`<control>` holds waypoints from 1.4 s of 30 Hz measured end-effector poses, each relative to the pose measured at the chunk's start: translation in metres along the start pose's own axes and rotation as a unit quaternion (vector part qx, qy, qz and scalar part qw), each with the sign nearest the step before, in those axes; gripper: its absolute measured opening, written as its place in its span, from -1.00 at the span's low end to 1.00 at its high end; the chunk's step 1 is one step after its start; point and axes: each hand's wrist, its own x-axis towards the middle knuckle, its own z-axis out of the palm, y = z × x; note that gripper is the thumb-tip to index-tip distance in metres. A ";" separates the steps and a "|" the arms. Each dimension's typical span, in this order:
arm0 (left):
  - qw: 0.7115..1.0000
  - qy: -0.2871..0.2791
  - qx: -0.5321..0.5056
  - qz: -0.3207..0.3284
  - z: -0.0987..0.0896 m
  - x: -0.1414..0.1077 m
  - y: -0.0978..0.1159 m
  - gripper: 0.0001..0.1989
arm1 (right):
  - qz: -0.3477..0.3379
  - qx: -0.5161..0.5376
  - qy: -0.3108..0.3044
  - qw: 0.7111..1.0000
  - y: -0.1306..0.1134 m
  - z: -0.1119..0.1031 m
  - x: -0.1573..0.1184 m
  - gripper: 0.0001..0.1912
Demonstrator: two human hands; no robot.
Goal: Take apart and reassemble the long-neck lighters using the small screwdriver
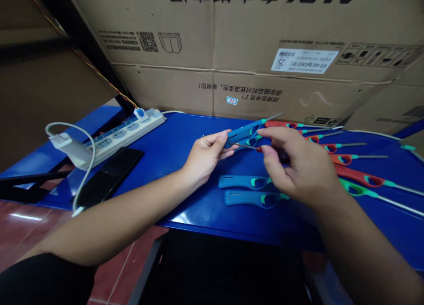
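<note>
My left hand (210,152) pinches the handle end of a blue utility lighter (243,132), whose metal nozzle points up to the right. In my right hand (296,163) is a screwdriver (259,149) with a red handle, most of it hidden by the fingers. Its thin shaft reaches left to the lighter's handle end; I cannot tell whether the tip touches. Another blue lighter (250,141) shows just behind the held one, partly covered. Two more blue lighters lie below the hands, an upper one (243,181) and a lower one (247,199), their nozzles hidden by my right hand.
Several red lighters (356,174) and a green one (357,189) lie at the right of the blue table (198,214). On the left are a power strip (126,135) with a plugged-in charger and cable, and a black phone-like object (112,177). A large cardboard box (185,84) stands behind.
</note>
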 end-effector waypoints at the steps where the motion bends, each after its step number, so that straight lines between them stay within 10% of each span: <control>1: 1.000 0.003 -0.001 0.001 0.000 0.000 0.000 -0.74 | -0.004 0.021 0.000 1.000 0.000 0.000 0.000 -0.62; 8: 1.000 0.015 -0.008 -0.013 0.001 0.000 0.001 -0.78 | 0.088 -0.007 -0.016 0.996 -0.001 -0.002 0.001 -0.66; 22: 0.999 0.033 -0.013 -0.021 0.000 0.003 0.002 -0.80 | -0.019 0.021 -0.051 0.998 -0.005 -0.001 0.001 -0.56; 27: 0.999 0.028 -0.010 -0.032 0.001 0.003 0.001 -0.77 | 0.056 -0.022 -0.043 0.997 -0.006 0.001 0.000 -0.62; 42: 0.999 0.032 -0.018 -0.019 0.002 0.001 0.003 -0.81 | 0.004 -0.009 -0.136 0.991 0.019 -0.007 -0.003 -0.64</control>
